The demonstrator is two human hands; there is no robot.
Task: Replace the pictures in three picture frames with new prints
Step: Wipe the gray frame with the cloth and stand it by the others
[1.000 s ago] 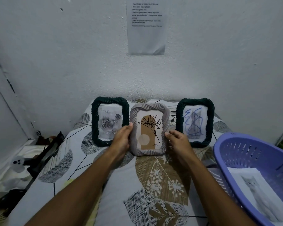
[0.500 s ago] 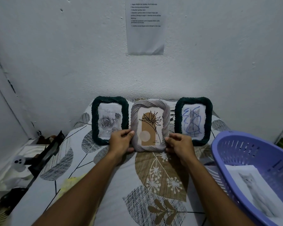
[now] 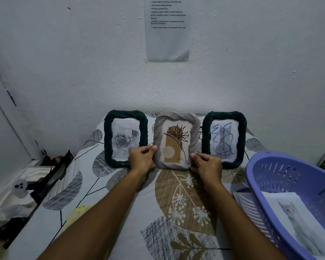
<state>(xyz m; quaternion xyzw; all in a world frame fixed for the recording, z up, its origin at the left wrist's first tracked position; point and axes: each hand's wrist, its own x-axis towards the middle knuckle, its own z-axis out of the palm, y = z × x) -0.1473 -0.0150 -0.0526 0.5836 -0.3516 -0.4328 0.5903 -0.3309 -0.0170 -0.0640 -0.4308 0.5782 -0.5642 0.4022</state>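
Three picture frames stand upright in a row against the white wall on a leaf-patterned cloth. The middle one is a grey twisted-rim frame with a tan arch and line-drawn flower print. My left hand grips its lower left edge and my right hand grips its lower right edge. On the left stands a dark green frame showing a grey rose picture. The dark green frame at the right holds a cat picture scribbled over in blue.
A purple plastic basket sits at the right and holds a white cat print. A sheet of printed text hangs on the wall above. Dark clutter and a small white ghost figure lie left of the cloth.
Both hands slid down from the middle frame's sides to its lower corners and their fingers curled round the rim. The frame stays upright between the two green ones.
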